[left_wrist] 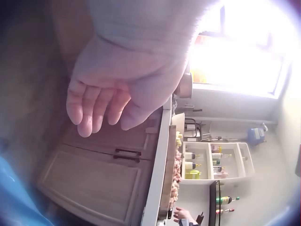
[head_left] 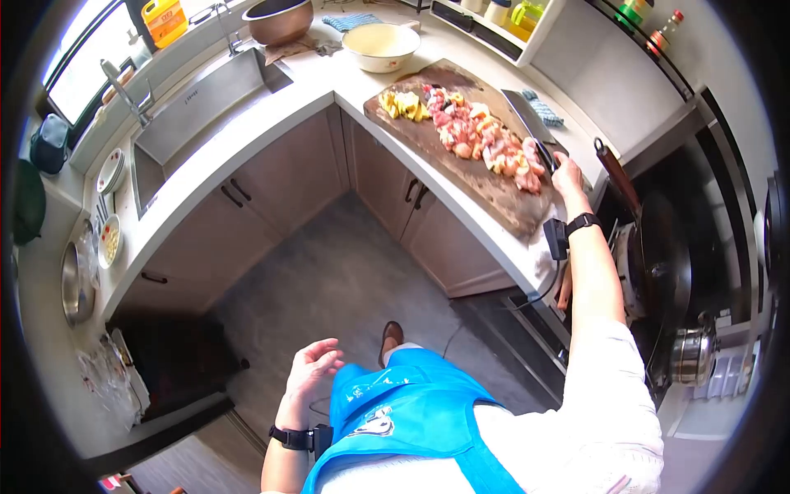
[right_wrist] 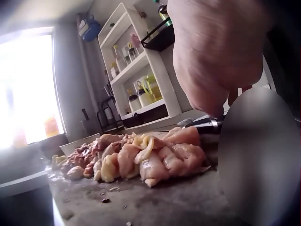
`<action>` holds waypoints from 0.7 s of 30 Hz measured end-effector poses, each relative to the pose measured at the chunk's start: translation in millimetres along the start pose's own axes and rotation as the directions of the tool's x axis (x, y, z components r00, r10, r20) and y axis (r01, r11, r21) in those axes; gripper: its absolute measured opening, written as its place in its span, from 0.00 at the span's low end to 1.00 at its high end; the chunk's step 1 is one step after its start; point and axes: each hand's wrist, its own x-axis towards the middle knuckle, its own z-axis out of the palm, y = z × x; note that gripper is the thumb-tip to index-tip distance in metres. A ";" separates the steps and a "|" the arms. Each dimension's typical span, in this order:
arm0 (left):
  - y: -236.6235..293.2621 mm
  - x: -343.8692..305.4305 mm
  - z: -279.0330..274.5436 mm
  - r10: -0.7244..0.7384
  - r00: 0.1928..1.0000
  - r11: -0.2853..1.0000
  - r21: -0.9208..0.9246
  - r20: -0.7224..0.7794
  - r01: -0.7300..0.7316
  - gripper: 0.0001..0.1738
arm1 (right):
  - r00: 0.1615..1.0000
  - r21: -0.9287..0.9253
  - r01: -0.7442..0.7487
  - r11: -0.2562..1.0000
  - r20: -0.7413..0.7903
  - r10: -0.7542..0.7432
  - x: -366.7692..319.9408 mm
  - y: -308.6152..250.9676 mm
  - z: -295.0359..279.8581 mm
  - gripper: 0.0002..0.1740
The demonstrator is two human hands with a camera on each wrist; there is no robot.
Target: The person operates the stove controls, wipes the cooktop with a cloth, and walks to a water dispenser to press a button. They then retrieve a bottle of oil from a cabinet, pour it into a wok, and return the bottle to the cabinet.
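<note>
My right hand is at the right edge of the wooden cutting board, its fingers around the black handle of a cleaver. The cleaver's broad blade lies along the board's far right side. In the right wrist view the curled right hand is above the handle's metal collar. Cut raw chicken pieces spread across the board, with a small yellow heap at its left end. Low before the blue apron hangs my left hand, fingers loosely bent, holding nothing.
Behind the board stands a white enamel basin. A steel sink is set into the left counter, with a brown pot past it. To the right, a wok sits on the stove, its handle pointing toward the board.
</note>
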 end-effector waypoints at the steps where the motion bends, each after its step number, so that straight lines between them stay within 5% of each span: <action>1: 11.1 11.8 -3.2 0.003 1.000 1.000 -0.012 0.023 -0.002 0.20 | 0.995 -0.012 0.004 1.000 0.096 -0.003 10.1 0.8 -0.2 0.23; 8: 98.5 103.9 -15.5 -0.069 0.988 0.990 0.130 0.138 0.051 0.19 | 0.984 -0.010 0.074 0.997 0.164 -0.072 24.8 -10.2 -1.2 0.27; 12: 175.7 175.2 2.5 0.036 0.953 0.952 0.280 0.300 -0.124 0.18 | 0.972 -0.159 -0.200 0.967 0.094 0.217 4.3 -65.5 -24.6 0.29; 14: 218.2 216.0 11.9 0.114 0.917 0.923 0.301 0.381 -0.240 0.18 | 0.933 -0.101 -0.353 0.930 -0.105 0.343 -15.1 -93.8 -29.9 0.26; 15: 234.3 243.5 13.3 0.272 0.875 0.827 0.369 0.400 -0.425 0.18 | 0.921 -0.007 -0.357 0.934 -0.167 0.351 -29.5 -104.9 -31.2 0.26; 18: 299.4 293.5 37.3 0.581 0.625 0.385 0.500 0.521 -0.775 0.24 | 0.905 0.423 -0.039 0.905 -0.369 0.211 -88.1 -128.5 -25.8 0.24; 19: 327.2 296.3 50.8 0.555 0.609 0.300 0.547 0.566 -0.781 0.26 | 0.869 0.743 -0.414 0.526 0.150 0.472 -112.6 -176.7 -64.8 0.22; 20: 350.8 300.3 65.0 0.527 0.592 0.207 0.583 0.610 -0.785 0.28 | 0.902 0.894 -0.306 0.328 0.162 0.399 -135.2 -195.0 -67.6 0.20; 21: 365.4 312.3 75.7 0.535 0.465 0.013 0.543 0.705 -0.839 0.31 | 0.893 0.924 -0.350 0.154 0.279 0.354 -155.5 -214.8 -78.4 0.19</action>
